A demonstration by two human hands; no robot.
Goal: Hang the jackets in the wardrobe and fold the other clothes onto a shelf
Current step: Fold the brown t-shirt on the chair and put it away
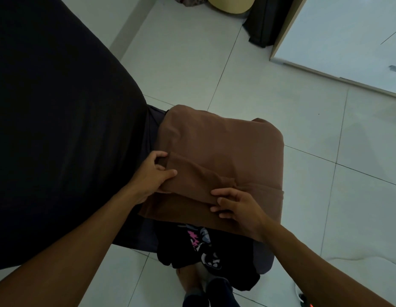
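Observation:
A folded brown garment point(221, 151) is held in front of me above the tiled floor. My left hand point(151, 176) grips its left edge, thumb on top and fingers curled under the fold. My right hand point(234, 209) pinches the near right fold between thumb and fingers. Below the brown garment hangs a black garment with a pink and white print point(203, 247), partly hidden by it; what carries it cannot be seen.
A bed under a black sheet point(55, 120) fills the left side. White floor tiles point(281, 89) stretch ahead and to the right. A white cabinet panel point(347, 41) stands at the top right, a dark curtain point(263, 21) and a cream round object point(230, 4) at the top. My feet point(206, 289) are below.

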